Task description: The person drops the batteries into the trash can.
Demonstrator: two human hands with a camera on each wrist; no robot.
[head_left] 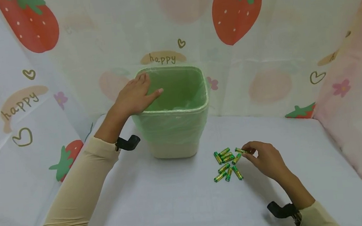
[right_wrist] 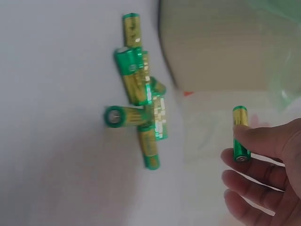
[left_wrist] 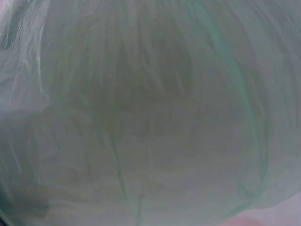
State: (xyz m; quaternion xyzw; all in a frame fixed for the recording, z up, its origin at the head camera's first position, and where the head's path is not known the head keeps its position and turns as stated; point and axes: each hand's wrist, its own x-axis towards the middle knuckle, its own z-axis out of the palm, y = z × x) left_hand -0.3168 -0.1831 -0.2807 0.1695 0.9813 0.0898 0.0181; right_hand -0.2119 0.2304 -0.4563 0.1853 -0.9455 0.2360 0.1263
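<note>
A cream bin [head_left: 175,147] lined with a green plastic bag [head_left: 179,88] stands at the back middle of the white table. My left hand [head_left: 135,95] rests flat on the bin's near-left rim, fingers straight. The left wrist view is filled by the green bag [left_wrist: 150,113]. Several green and gold batteries [head_left: 225,164] lie in a loose pile right of the bin, also seen as the pile [right_wrist: 138,101] in the right wrist view. My right hand [head_left: 247,151] pinches one battery [right_wrist: 241,134] at the pile's right edge, held between thumb and fingers [right_wrist: 263,141].
Strawberry-print cloth walls [head_left: 259,48] surround the white table [head_left: 176,206] at the back and both sides. Black wrist-camera mounts [head_left: 127,143] sit on both wrists. The bin's cream side [right_wrist: 221,47] shows beyond the pile.
</note>
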